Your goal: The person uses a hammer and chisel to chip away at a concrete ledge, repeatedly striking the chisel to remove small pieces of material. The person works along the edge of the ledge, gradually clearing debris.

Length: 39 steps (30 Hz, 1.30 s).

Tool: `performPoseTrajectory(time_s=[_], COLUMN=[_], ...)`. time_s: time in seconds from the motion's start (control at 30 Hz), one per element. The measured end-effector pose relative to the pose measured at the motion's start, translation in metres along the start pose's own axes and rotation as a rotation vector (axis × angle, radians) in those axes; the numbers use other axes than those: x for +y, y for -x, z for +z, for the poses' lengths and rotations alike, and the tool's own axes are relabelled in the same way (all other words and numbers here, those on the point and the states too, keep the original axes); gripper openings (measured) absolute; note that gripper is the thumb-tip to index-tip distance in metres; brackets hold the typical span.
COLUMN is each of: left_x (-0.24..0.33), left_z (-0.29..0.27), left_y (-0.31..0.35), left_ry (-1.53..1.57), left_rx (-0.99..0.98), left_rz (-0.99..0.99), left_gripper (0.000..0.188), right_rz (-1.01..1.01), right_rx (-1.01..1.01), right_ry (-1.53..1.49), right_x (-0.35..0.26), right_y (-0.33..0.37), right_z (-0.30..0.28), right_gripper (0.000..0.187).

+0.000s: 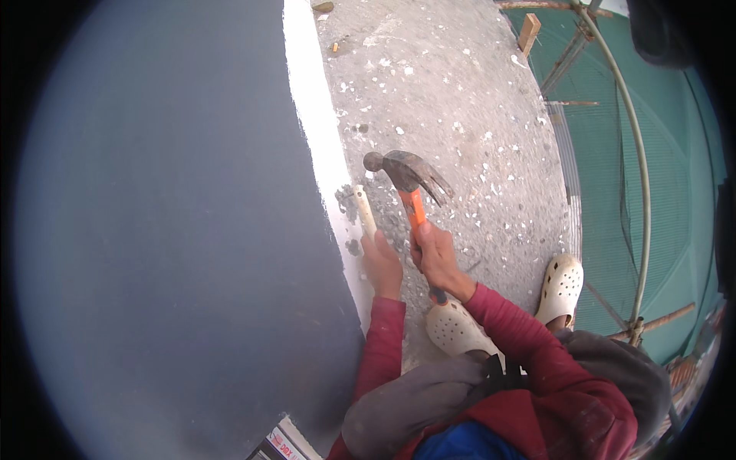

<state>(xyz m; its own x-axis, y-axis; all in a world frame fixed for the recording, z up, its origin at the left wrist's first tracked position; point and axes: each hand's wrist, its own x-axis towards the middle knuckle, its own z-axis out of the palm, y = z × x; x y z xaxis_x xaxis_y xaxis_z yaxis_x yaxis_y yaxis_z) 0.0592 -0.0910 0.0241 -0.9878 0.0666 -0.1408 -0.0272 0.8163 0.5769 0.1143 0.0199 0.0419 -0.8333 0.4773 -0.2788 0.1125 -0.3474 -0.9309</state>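
My right hand [435, 257] is wrapped round the orange and dark handle of a claw hammer [404, 170]. The hammer's round face points left toward the wall base, and its claw points right. Just left of it, my left hand [382, 264] is closed on a pale, paint-stained handle [363, 208] with a small hole near its upper end. Whatever lies at the handle's lower end is hidden by that hand. The handle is beside the white strip [310, 107] along the foot of the grey wall [184, 199], where grey patches show. Hammer and handle are apart.
Rough concrete floor [437, 77] with white specks runs along the wall. Pale clogs [562, 284] are on my feet. Right of the floor edge stand scaffold poles [642, 176] and green netting [675, 222]. A wood block [529, 33] and a box [285, 443] are also visible.
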Motion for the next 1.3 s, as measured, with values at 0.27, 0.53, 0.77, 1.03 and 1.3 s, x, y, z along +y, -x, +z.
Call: performPoseTrajectory(time_s=[0.27, 0.53, 0.77, 1.03, 1.3], left_x=[0.005, -0.007, -0.004, -0.001, -0.001], left_z=[0.000, 0.010, 0.012, 0.014, 0.021], left_y=[-0.006, -0.004, -0.008, -0.009, -0.015], left_ry=[0.023, 0.129, 0.217, 0.229, 0.270], left_rx=[-0.014, 0.142, 0.027, 0.022, 0.072], left_rz=[0.017, 0.013, -0.068, -0.083, -0.024], left_gripper=[0.037, 0.047, 0.043, 0.044, 0.045], right_rz=[0.009, 0.127, -0.037, 0.155, 0.347], right_rx=[-0.039, -0.050, -0.059, -0.165, -0.205], right_ry=[0.047, -0.054, 0.072, -0.036, -0.025], right_x=[0.013, 0.007, 0.003, -0.001, -0.003], right_y=[0.004, 0.008, -0.010, -0.032, -0.041], right_z=[-0.005, -0.011, -0.007, -0.016, -0.009], right_gripper=[0.061, 0.059, 0.063, 0.062, 0.066])
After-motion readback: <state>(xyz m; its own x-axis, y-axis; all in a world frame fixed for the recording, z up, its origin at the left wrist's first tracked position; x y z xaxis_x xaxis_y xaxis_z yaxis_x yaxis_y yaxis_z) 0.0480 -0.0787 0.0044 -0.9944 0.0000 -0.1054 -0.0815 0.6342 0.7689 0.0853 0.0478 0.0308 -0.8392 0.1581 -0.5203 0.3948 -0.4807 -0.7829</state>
